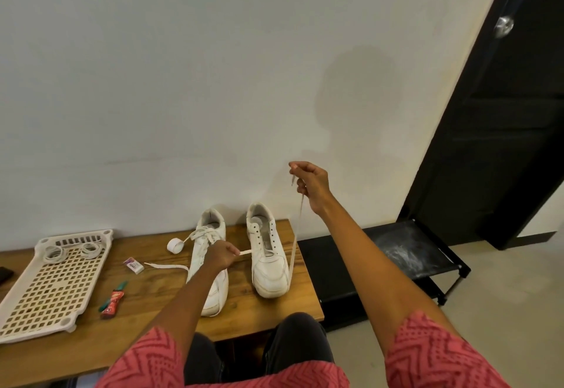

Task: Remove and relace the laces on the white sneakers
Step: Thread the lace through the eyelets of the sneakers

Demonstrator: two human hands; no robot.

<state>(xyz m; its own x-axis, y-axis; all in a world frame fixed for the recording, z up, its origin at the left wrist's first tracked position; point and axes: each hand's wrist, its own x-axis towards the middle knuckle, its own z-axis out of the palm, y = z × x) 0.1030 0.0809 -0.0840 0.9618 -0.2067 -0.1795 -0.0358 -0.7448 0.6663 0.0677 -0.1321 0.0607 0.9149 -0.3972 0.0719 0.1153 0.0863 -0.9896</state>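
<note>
We see two white sneakers on wooden bench (158, 290), toes toward us. Right sneaker (268, 256) nearly unlaced, its lace (293, 247) running up to our right hand (308, 184), raised, fingers pinching lace end. Left hand (221, 254) pinches other end beside left sneaker (210, 265), which is laced.
</note>
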